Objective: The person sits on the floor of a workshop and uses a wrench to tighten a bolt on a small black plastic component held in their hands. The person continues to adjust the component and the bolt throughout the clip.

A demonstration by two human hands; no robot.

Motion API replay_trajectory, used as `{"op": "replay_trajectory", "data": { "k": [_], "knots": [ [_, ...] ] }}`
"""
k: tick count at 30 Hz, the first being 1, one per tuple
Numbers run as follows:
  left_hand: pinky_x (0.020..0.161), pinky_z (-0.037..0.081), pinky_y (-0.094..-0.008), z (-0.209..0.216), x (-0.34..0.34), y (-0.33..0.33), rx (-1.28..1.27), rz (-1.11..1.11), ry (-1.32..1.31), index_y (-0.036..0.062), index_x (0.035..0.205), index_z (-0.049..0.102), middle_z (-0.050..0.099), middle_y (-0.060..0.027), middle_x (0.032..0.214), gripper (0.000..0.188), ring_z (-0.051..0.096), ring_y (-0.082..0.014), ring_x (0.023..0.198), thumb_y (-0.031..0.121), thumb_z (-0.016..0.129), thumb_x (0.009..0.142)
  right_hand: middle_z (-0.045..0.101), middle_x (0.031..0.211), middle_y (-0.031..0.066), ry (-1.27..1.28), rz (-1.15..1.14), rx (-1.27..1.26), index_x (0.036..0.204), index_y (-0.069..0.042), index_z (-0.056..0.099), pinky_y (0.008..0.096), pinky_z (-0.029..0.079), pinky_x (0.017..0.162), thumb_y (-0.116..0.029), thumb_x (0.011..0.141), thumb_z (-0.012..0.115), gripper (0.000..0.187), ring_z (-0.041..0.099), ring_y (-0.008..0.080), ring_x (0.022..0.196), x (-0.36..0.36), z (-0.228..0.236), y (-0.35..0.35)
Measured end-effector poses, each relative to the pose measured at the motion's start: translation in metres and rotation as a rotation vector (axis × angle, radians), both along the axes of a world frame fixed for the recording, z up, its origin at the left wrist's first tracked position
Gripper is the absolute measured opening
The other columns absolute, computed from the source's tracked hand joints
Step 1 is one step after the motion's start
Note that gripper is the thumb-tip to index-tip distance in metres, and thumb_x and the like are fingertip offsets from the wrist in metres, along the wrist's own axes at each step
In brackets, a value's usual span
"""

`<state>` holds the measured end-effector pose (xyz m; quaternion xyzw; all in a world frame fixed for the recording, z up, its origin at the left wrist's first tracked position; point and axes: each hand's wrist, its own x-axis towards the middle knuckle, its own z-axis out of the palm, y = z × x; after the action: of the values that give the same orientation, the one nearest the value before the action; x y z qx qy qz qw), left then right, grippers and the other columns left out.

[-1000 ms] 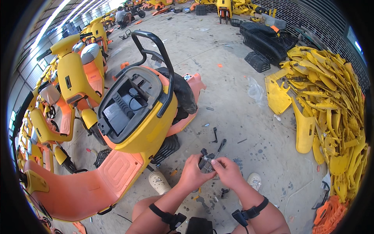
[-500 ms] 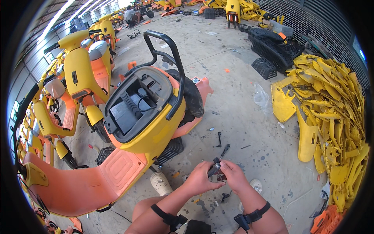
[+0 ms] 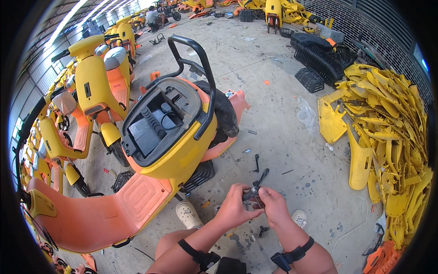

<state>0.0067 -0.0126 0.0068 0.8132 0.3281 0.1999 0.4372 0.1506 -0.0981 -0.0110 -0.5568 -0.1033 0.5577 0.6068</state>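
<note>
In front of my body, my left hand [image 3: 234, 208] is closed around one side of a small dark metal part [image 3: 251, 195]. My right hand [image 3: 274, 208] pinches the other side of it, thumb on top. The fingers cover much of the part, so its exact kind cannot be told. Just beyond the fingertips shows a dark handle-like piece [image 3: 263, 175]; whether it touches the part or lies on the floor is unclear. Left of my hands stands a yellow and orange electric scooter [image 3: 182, 157], its seat off and the compartment [image 3: 148, 130] exposed.
Small dark fittings [image 3: 256, 163] are scattered over the concrete floor [image 3: 292, 150]. A high heap of yellow plastic panels [image 3: 388, 137] rises on the right, with black baskets [image 3: 315, 57] behind it. More scooters [image 3: 89, 86] line the left side. A person [image 3: 154, 18] crouches far off.
The dark part has turned between my fingers. Its upper end has tipped, and both hands have shifted only slightly. The scooter and the heap stay where they were.
</note>
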Motion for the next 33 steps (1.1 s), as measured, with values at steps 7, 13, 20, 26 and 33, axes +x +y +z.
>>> {"op": "replay_trajectory", "data": {
  "k": [7, 13, 20, 26, 33],
  "knots": [
    [0.104, 0.050, -0.0444, -0.002, 0.003, -0.004, -0.010, -0.020, -0.020, -0.0058, 0.154, 0.022, 0.052, -0.0281, 0.135, 0.117, 0.058, -0.0412, 0.124, 0.028, 0.096, 0.070, 0.073, 0.102, 0.0061, 0.058, -0.060, -0.023, 0.119, -0.002, 0.067, 0.0328, 0.055, 0.075, -0.024, 0.110, 0.054, 0.028, 0.069, 0.0158, 0.090, -0.001, -0.001, 0.001],
    [0.102, 0.052, -0.0472, -0.016, 0.004, -0.004, 0.255, -0.118, -0.128, 0.0034, 0.158, 0.020, 0.045, -0.0294, 0.142, 0.114, 0.057, -0.0457, 0.124, 0.022, 0.093, 0.074, 0.072, 0.097, 0.0049, 0.098, -0.075, -0.076, 0.114, -0.002, 0.068, 0.0323, 0.054, 0.070, -0.024, 0.109, 0.056, 0.026, 0.067, 0.0147, 0.084, -0.002, 0.006, 0.002],
    [0.100, 0.053, -0.0487, -0.004, 0.006, -0.006, 0.247, -0.155, -0.145, 0.0183, 0.150, 0.048, 0.042, -0.0295, 0.145, 0.086, 0.055, -0.0474, 0.124, 0.019, 0.090, 0.076, 0.070, 0.098, 0.0050, 0.058, -0.093, -0.098, 0.113, -0.001, 0.069, 0.0322, 0.054, 0.070, -0.022, 0.108, 0.057, 0.025, 0.065, 0.0140, 0.082, -0.003, 0.012, 0.001],
    [0.101, 0.052, -0.0459, -0.009, 0.003, -0.006, 0.163, -0.184, -0.052, 0.0222, 0.142, 0.058, 0.045, -0.0286, 0.143, 0.070, 0.056, -0.0458, 0.121, 0.015, 0.086, 0.078, 0.069, 0.097, 0.0033, -0.020, -0.062, -0.033, 0.115, 0.000, 0.069, 0.0288, 0.051, 0.073, -0.016, 0.108, 0.055, 0.023, 0.061, 0.0112, 0.084, -0.002, -0.008, -0.003],
    [0.095, 0.053, -0.0451, -0.013, 0.002, -0.003, 0.145, -0.203, -0.011, 0.0155, 0.143, 0.057, 0.059, -0.0230, 0.125, 0.072, 0.057, -0.0406, 0.120, 0.015, 0.086, 0.077, 0.068, 0.103, 0.0031, -0.016, -0.067, -0.039, 0.121, -0.001, 0.067, 0.0291, 0.050, 0.078, -0.016, 0.109, 0.051, 0.025, 0.061, 0.0113, 0.089, -0.003, -0.007, -0.003]
  ]
}}
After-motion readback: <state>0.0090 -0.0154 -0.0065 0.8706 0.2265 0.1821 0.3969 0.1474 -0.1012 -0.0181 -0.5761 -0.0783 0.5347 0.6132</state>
